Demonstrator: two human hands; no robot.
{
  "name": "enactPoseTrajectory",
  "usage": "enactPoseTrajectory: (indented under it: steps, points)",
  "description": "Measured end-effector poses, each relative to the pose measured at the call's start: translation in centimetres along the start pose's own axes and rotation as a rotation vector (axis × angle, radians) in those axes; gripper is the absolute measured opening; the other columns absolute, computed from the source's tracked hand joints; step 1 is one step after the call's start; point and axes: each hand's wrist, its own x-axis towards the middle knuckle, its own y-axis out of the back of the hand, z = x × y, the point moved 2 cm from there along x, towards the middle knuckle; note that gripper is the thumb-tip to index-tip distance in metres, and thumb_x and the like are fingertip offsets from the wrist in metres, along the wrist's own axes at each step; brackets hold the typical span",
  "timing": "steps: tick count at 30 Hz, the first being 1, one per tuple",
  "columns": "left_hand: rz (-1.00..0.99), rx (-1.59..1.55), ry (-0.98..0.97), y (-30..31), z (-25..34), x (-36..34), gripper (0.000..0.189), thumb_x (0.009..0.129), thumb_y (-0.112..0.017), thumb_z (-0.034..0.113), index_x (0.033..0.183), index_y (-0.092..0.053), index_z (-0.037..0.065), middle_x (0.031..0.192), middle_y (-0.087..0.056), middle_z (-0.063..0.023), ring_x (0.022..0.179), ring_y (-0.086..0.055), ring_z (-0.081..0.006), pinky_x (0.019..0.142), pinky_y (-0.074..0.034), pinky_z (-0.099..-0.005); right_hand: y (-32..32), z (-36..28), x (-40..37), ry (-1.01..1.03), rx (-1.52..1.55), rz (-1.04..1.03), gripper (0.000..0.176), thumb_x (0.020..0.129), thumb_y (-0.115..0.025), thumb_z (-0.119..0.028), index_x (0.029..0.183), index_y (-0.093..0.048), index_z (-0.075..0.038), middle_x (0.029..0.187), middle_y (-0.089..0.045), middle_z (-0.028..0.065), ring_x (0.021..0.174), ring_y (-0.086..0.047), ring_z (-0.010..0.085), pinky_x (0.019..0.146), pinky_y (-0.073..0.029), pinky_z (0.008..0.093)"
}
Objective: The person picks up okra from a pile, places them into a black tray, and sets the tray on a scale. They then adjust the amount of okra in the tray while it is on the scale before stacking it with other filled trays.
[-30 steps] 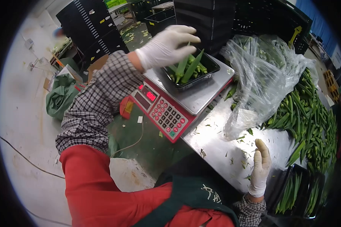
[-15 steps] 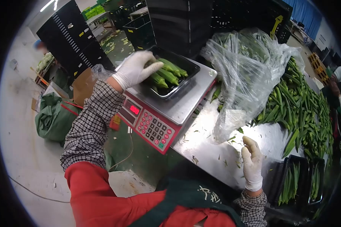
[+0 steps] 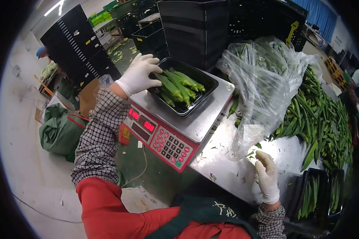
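Note:
My left hand [image 3: 140, 76], in a white glove, is at the left rim of a black plastic tray [image 3: 211, 88]. Its fingers are loosely curved and apart, thumb tip right beside the okra [image 3: 180, 87] lying in that tray. The tray rests on the steel pan of a red digital scale [image 3: 159, 139], whose red display is lit. Over the metal table, near its front edge, my right hand [image 3: 267, 178] is gloved too, fingers slightly bent and apart, with nothing visible in them.
A clear plastic bag [image 3: 259, 95] lies right of the scale against a big okra heap [image 3: 315, 119]. Two trays of okra [image 3: 309, 195] sit at the lower right. Dark crates [image 3: 191, 32] stand behind the scale. Another person [image 3: 357, 85] is at the far right.
My left hand has drawn back from over the okra to the tray's left rim, fingers spreading. The second scale display has come into view. My right hand stays much the same.

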Motion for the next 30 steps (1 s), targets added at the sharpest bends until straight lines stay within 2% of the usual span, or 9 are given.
enactPoseTrajectory:
  steps: [4, 8, 13, 16, 18, 22, 24, 26, 30]
  points:
    - [-0.226, -0.326, 0.053, -0.2, -0.2, 0.8, 0.037, 0.073, -0.072, 0.018, 0.107, -0.067, 0.005, 0.125, -0.056, -0.0167, 0.123, -0.046, -0.0317, 0.107, -0.033, -0.0391, 0.4, 0.8, -0.3, -0.014, 0.046, -0.001, 0.03, 0.088, -0.055, -0.009, 0.115, -0.058, 0.002, 0.114, -0.056, 0.0125, 0.102, -0.056, 0.0197, 0.089, -0.044, 0.0303]
    - [0.0, -0.697, 0.193, 1.2, -2.3, -0.5, 0.045, 0.078, -0.068, 0.013, 0.119, -0.058, -0.003, 0.125, -0.056, -0.0171, 0.116, -0.053, -0.0231, 0.102, -0.039, -0.0322, 1.1, 1.3, -1.0, -0.044, 0.069, 0.028, 0.03, 0.088, -0.055, -0.008, 0.116, -0.057, 0.002, 0.113, -0.055, 0.0107, 0.101, -0.056, 0.0182, 0.086, -0.046, 0.0286]
    - [0.046, -0.644, 0.497, -0.4, -5.2, -1.4, 0.045, 0.087, -0.06, 0.026, 0.118, -0.057, -0.007, 0.111, -0.064, -0.0155, 0.103, -0.058, -0.0171, 0.09, -0.045, -0.028, 1.7, 0.6, -1.8, -0.164, 0.129, 0.025, 0.03, 0.089, -0.055, -0.008, 0.116, -0.056, 0.002, 0.11, -0.055, 0.0083, 0.099, -0.057, 0.0171, 0.082, -0.048, 0.0257]
    - [-0.029, -0.701, 0.374, -2.7, -5.6, -1.7, 0.042, 0.089, -0.058, 0.024, 0.116, -0.057, -0.009, 0.111, -0.064, -0.0158, 0.104, -0.057, -0.018, 0.092, -0.043, -0.0273, 1.6, 1.6, -2.4, -0.19, 0.205, 0.003, 0.028, 0.089, -0.054, -0.008, 0.114, -0.057, 0.003, 0.108, -0.057, 0.0103, 0.098, -0.057, 0.019, 0.083, -0.047, 0.0279]
    - [-0.043, -0.648, 0.416, -4.2, -4.9, -1.8, 0.039, 0.089, -0.057, 0.02, 0.115, -0.057, -0.009, 0.111, -0.064, -0.0152, 0.106, -0.056, -0.0195, 0.095, -0.04, -0.0275, 1.6, 2.3, -2.8, -0.081, 0.1, -0.013, 0.027, 0.088, -0.054, -0.008, 0.113, -0.058, 0.003, 0.106, -0.059, 0.0128, 0.097, -0.058, 0.0216, 0.084, -0.046, 0.0297]
    - [0.077, -1.087, 0.471, -7.4, -7.2, -2.0, 0.032, 0.089, -0.055, 0.012, 0.116, -0.057, -0.006, 0.107, -0.063, -0.01, 0.098, -0.058, -0.0159, 0.087, -0.044, -0.0259, 2.0, 4.0, -3.7, 0.108, -0.033, -0.01, 0.027, 0.087, -0.053, -0.012, 0.108, -0.059, 0.004, 0.104, -0.06, 0.0174, 0.096, -0.059, 0.0271, 0.087, -0.045, 0.0332]
    - [0.013, -1.471, 0.547, -4.5, -1.3, -1.6, 0.026, 0.091, -0.048, 0.008, 0.114, -0.058, -0.002, 0.1, -0.063, -0.0085, 0.09, -0.062, -0.0165, 0.078, -0.053, -0.0304, 2.0, 4.8, -4.6, 0.174, -0.07, 0.046, 0.031, 0.088, -0.054, -0.017, 0.109, -0.059, 0.005, 0.101, -0.061, 0.0191, 0.094, -0.059, 0.0302, 0.086, -0.046, 0.0343]
    - [-0.069, -1.442, 0.516, -4.5, -0.3, -0.8, 0.023, 0.092, -0.046, 0.007, 0.11, -0.058, -0.002, 0.098, -0.064, -0.0069, 0.088, -0.063, -0.0169, 0.073, -0.055, -0.031, 2.3, 4.9, -5.3, 0.11, -0.035, 0.056, 0.034, 0.088, -0.056, -0.022, 0.111, -0.059, 0.003, 0.102, -0.062, 0.0195, 0.095, -0.06, 0.0301, 0.084, -0.047, 0.0353]
    - [-0.102, -1.431, 0.368, -2.9, 4.3, 2.3, 0.025, 0.092, -0.046, 0.007, 0.113, -0.056, -0.003, 0.099, -0.063, -0.0071, 0.089, -0.061, -0.014, 0.08, -0.049, -0.0272, 3.1, 5.0, -6.8, -0.004, 0.114, 0.035, 0.035, 0.088, -0.057, -0.026, 0.112, -0.06, 0.0, 0.103, -0.062, 0.019, 0.093, -0.062, 0.0287, 0.083, -0.049, 0.0351]
